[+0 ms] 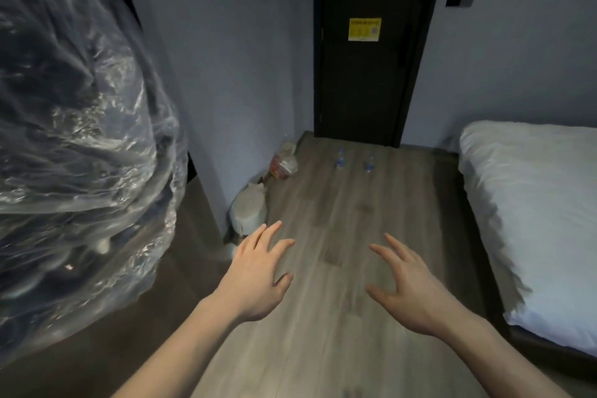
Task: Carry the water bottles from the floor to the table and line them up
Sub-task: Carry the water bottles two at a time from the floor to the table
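Observation:
Two small clear water bottles with blue labels stand upright on the wooden floor in front of the dark door: one on the left and one on the right, a short gap between them. My left hand and my right hand reach forward over the floor, fingers spread and holding nothing. Both hands are well short of the bottles. No table shows in this view.
A bed with a white duvet fills the right side. A large clear plastic bag of dark stuff bulges at the left. By the left wall sit a pale bag and a bag of rubbish. The door is closed.

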Tool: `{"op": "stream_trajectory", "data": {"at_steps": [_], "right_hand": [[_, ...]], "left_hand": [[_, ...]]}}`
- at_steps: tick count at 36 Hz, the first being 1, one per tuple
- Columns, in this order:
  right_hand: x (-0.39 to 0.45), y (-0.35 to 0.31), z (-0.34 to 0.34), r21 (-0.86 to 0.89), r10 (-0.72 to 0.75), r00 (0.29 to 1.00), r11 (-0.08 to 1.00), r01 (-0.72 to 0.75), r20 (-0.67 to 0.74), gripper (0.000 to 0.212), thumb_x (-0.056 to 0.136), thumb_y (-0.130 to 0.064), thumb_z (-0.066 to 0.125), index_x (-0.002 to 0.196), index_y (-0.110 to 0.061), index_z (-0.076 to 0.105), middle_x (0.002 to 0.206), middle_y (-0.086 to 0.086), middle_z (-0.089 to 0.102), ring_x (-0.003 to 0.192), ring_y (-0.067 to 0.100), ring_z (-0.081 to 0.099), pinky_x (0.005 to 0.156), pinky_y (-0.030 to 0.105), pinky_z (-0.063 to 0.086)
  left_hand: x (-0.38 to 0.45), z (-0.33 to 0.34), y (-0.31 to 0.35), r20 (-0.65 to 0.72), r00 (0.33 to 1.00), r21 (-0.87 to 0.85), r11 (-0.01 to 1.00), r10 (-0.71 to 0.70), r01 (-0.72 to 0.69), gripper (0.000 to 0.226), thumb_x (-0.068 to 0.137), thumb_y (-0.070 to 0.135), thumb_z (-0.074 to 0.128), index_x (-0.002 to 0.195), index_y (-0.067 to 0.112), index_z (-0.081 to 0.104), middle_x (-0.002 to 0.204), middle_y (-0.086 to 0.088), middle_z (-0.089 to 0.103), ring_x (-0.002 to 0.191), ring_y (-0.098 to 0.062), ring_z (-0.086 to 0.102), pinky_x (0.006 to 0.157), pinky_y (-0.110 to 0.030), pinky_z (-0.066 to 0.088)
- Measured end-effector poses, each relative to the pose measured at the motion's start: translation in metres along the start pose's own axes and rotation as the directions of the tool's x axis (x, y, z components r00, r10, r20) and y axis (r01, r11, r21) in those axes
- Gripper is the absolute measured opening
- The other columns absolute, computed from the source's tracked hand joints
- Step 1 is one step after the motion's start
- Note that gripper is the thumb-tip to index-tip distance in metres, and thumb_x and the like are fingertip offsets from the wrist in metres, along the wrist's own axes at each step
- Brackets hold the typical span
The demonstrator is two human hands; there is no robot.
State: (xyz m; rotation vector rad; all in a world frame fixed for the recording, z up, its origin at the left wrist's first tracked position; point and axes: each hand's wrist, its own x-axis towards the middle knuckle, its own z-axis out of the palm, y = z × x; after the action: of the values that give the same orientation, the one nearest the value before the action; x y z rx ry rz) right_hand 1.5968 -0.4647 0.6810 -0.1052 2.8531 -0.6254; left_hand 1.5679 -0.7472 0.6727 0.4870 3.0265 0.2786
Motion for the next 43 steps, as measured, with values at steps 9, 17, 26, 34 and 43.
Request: {"op": "stream_trajectory", "data": {"at_steps": [9, 17, 26, 34, 43], "right_hand": [[0.122, 0.074, -0.079, -0.066, -0.054, 0.998, 0.996, 0.057, 0.042, 0.079, 0.094, -0.052, 0.06, 0.16, -0.033, 0.02, 0.17, -0.003, 0.001, 0.157, 0.023, 0.005, 0.126, 0.036, 0.018], [0.23, 0.101, -0.112, -0.106, -0.107, 0.99, 0.988, 0.116, 0.091, 0.084, 0.095, -0.053, 0.058, 0.162, -0.035, 0.01, 0.17, -0.004, -0.008, 0.157, 0.025, -0.005, 0.126, 0.038, 0.013], [0.373, 0.143, -0.141, -0.138, -0.033, 0.995, 0.989, 0.046, 0.095, 0.087, 0.097, -0.061, 0.05, 0.162, -0.036, -0.002, 0.168, -0.006, -0.018, 0.156, 0.027, -0.013, 0.128, 0.044, 0.009], [0.488, 0.163, -0.177, -0.141, 0.037, 0.998, 0.99, -0.029, 0.058, 0.085, 0.097, -0.062, 0.046, 0.162, -0.037, -0.003, 0.169, -0.005, -0.017, 0.156, 0.026, -0.013, 0.128, 0.046, 0.007], [0.596, 0.205, -0.212, -0.107, 0.141, 0.988, 0.985, -0.135, 0.059, 0.085, 0.097, -0.064, 0.044, 0.161, -0.037, -0.005, 0.167, -0.004, -0.023, 0.155, 0.026, -0.016, 0.127, 0.048, 0.003]], "left_hand": [[0.121, -0.005, 0.038, -0.051, 0.993, -0.028, 0.994, -0.105, 0.103, 0.062, 0.097, 0.051, 0.045, 0.153, 0.039, 0.021, 0.166, 0.007, -0.008, 0.153, -0.022, -0.008, 0.125, -0.043, 0.006], [0.216, 0.0, 0.025, -0.053, 0.98, 0.049, 0.98, -0.192, 0.195, 0.071, 0.096, 0.054, 0.043, 0.158, 0.035, 0.012, 0.166, 0.001, -0.016, 0.153, -0.027, -0.015, 0.125, -0.045, -0.001], [0.371, 0.012, -0.018, -0.028, 0.974, 0.022, 0.974, -0.223, 0.224, 0.077, 0.096, 0.055, 0.043, 0.158, 0.033, 0.004, 0.164, 0.001, -0.022, 0.152, -0.026, -0.017, 0.124, -0.045, -0.005], [0.531, 0.002, -0.045, 0.035, 0.99, 0.037, 0.991, -0.134, 0.132, 0.082, 0.094, 0.056, 0.043, 0.158, 0.032, -0.001, 0.164, -0.001, -0.024, 0.151, -0.026, -0.02, 0.124, -0.043, -0.003], [0.681, -0.001, -0.035, 0.054, 0.999, 0.019, 1.0, 0.007, -0.008, 0.083, 0.094, 0.055, 0.046, 0.159, 0.032, -0.001, 0.164, 0.0, -0.022, 0.152, -0.024, -0.019, 0.122, -0.044, -0.007]]}}
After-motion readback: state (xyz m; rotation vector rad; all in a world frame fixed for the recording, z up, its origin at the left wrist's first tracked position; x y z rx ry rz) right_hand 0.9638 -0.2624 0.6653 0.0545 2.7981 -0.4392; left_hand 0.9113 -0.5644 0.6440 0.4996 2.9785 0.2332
